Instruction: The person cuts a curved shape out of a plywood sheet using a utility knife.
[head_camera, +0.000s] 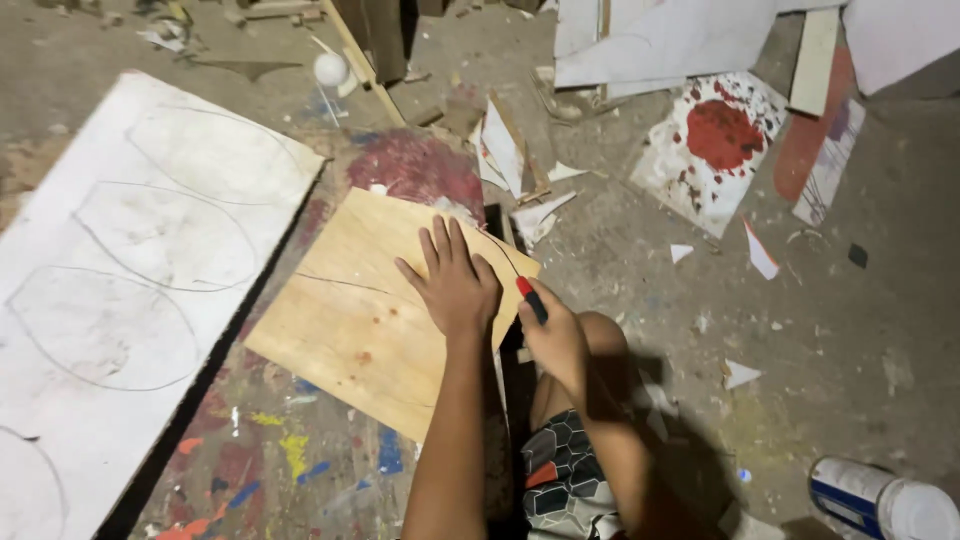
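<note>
At centre I see my left hand (455, 285) spread flat on the plywood (375, 310); right hand (555, 340), at four o'clock, grips a red-handled tool (530, 298). Pencilled curve looks partly drawn, perhaps uncut.

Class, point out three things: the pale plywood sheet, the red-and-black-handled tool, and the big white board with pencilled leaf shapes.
Pale plywood sheet (350, 320), head view, bare middle.
Red-and-black-handled tool (529, 297), head view, handle above the right hand.
Big white board with pencilled leaf shapes (150, 250), head view, centre.
</note>
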